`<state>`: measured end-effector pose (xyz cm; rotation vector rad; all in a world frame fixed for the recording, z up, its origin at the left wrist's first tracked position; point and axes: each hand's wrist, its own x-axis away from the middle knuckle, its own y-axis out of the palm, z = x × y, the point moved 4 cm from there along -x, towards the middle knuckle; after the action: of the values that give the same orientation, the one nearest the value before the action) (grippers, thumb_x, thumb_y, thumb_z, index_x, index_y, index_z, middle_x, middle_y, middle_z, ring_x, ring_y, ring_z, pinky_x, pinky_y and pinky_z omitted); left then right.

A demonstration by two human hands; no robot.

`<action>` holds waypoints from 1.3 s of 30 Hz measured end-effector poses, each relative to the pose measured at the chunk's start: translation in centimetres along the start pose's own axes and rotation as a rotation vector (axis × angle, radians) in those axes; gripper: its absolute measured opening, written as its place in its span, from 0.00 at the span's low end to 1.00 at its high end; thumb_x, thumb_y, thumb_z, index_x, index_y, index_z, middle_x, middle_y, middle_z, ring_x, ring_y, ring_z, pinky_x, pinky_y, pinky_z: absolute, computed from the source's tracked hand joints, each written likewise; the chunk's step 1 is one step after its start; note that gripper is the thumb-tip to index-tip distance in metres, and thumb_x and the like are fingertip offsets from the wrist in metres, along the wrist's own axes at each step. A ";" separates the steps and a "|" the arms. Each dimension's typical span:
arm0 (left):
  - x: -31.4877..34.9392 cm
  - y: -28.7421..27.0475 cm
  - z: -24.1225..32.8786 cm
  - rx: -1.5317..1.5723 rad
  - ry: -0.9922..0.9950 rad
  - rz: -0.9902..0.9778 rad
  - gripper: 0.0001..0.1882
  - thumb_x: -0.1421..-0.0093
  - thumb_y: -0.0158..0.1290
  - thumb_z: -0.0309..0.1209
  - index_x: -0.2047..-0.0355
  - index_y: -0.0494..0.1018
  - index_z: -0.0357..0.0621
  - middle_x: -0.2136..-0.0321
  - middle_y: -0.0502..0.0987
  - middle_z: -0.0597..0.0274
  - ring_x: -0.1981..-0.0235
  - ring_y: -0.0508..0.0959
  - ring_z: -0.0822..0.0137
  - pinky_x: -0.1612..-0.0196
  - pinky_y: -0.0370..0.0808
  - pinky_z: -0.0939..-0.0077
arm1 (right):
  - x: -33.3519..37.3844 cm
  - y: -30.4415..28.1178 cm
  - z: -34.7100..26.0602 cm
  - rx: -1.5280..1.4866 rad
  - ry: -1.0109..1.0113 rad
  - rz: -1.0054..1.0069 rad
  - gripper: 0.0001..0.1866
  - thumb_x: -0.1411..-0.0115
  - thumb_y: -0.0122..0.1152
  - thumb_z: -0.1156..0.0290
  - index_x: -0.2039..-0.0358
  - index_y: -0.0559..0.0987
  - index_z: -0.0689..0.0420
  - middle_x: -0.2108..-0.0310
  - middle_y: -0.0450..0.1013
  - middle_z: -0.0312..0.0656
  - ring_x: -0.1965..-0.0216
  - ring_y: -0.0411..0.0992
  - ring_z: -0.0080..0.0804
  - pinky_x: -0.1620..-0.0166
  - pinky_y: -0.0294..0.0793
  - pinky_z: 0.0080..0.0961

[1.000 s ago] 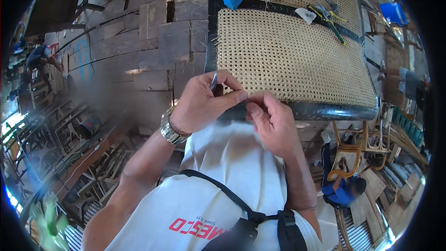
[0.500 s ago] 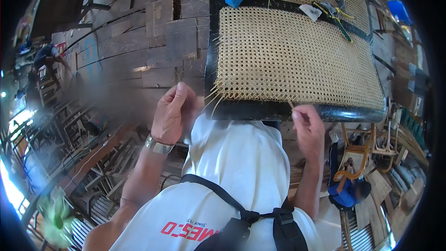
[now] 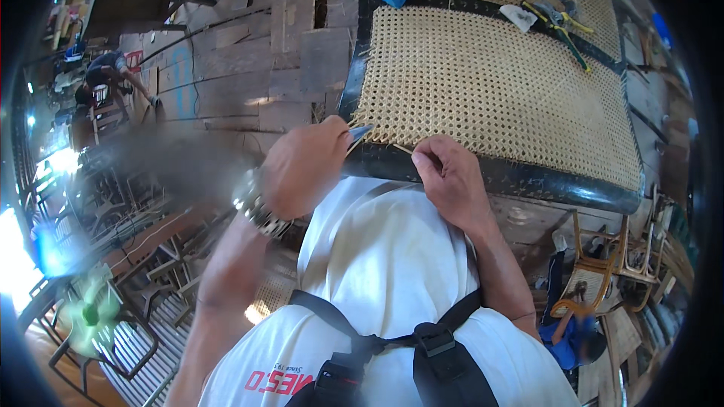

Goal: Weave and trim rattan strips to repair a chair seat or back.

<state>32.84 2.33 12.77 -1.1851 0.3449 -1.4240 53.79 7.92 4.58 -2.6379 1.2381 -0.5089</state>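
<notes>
Left hand (image 3: 305,169) and right hand (image 3: 452,181) have drawn together; remotely, I see the cane panel (image 3: 490,90) at one o'clock, the left curled round a bluish tool (image 3: 361,133) at its eight-o'clock corner, the right pinching a cane strand (image 3: 403,148) at seven.

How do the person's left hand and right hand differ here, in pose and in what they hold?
The left hand grips a pointed blue-grey tool; the right hand appears to pinch a thin cane strand.
The left hand has a metal-banded watch at its wrist; the right hand has none.
The left hand's fingers are mostly hidden; the right hand shows its thumb and curled forefinger.
Both work along the cane panel's near edge.
</notes>
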 end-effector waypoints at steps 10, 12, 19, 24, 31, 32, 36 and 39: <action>-3.5 2.6 -0.9 -0.463 0.229 -0.156 0.10 0.35 0.51 0.39 0.65 0.77 0.49 0.73 0.81 0.51 0.68 0.82 0.46 0.65 0.77 0.51 | 0.6 0.6 -0.2 0.052 0.185 0.065 0.08 0.38 0.59 0.71 0.64 0.79 0.63 0.69 0.74 0.49 0.67 0.74 0.46 0.61 0.73 0.36; -3.6 2.5 -0.4 -0.466 0.259 -0.101 0.10 0.36 0.52 0.39 0.67 0.78 0.48 0.74 0.81 0.50 0.68 0.82 0.46 0.66 0.77 0.51 | 0.5 0.9 -0.2 0.087 0.160 0.088 0.08 0.37 0.59 0.70 0.64 0.79 0.63 0.69 0.74 0.50 0.67 0.74 0.47 0.61 0.73 0.36; -4.6 2.7 -0.2 -0.534 0.411 -0.132 0.12 0.37 0.54 0.39 0.70 0.79 0.46 0.73 0.81 0.49 0.68 0.82 0.46 0.66 0.79 0.53 | -0.3 1.8 -0.4 0.147 0.128 0.106 0.10 0.37 0.60 0.68 0.65 0.80 0.63 0.68 0.75 0.51 0.66 0.75 0.48 0.60 0.74 0.37; -6.4 2.7 -1.7 -0.293 0.423 -0.199 0.09 0.39 0.57 0.38 0.69 0.80 0.49 0.74 0.81 0.53 0.69 0.82 0.49 0.66 0.78 0.55 | -1.3 2.0 -0.7 0.178 0.133 0.104 0.11 0.38 0.60 0.67 0.66 0.80 0.63 0.69 0.76 0.51 0.66 0.76 0.50 0.61 0.75 0.39; -7.0 3.5 -5.0 -0.036 0.460 -0.210 0.11 0.40 0.60 0.42 0.68 0.79 0.48 0.75 0.81 0.56 0.71 0.81 0.51 0.68 0.77 0.58 | -2.4 2.4 -1.5 0.254 0.112 0.157 0.09 0.41 0.61 0.69 0.70 0.80 0.62 0.72 0.77 0.49 0.68 0.77 0.49 0.63 0.75 0.40; -7.1 3.6 -5.4 0.011 0.487 -0.206 0.12 0.40 0.59 0.44 0.67 0.79 0.50 0.74 0.81 0.56 0.69 0.82 0.51 0.66 0.77 0.58 | -2.7 2.4 -1.8 0.294 0.110 0.139 0.08 0.42 0.61 0.69 0.71 0.80 0.62 0.72 0.78 0.49 0.68 0.77 0.50 0.63 0.75 0.41; -7.0 3.8 -5.7 0.055 0.502 -0.179 0.12 0.39 0.58 0.44 0.67 0.78 0.51 0.72 0.81 0.55 0.66 0.82 0.50 0.64 0.78 0.56 | -3.7 2.6 -2.6 0.399 0.057 0.055 0.07 0.43 0.60 0.70 0.72 0.80 0.61 0.71 0.78 0.49 0.67 0.77 0.51 0.63 0.75 0.42; -6.5 3.8 -5.2 0.020 0.500 -0.113 0.10 0.40 0.60 0.40 0.67 0.79 0.50 0.73 0.82 0.58 0.71 0.82 0.54 0.68 0.77 0.60 | -4.4 2.7 -2.2 0.445 0.103 0.012 0.07 0.43 0.60 0.70 0.72 0.80 0.61 0.70 0.78 0.49 0.67 0.77 0.51 0.63 0.75 0.43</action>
<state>29.52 4.79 4.59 -0.8296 0.6140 -1.8147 48.46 9.57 4.81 -2.2524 1.0221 -0.8200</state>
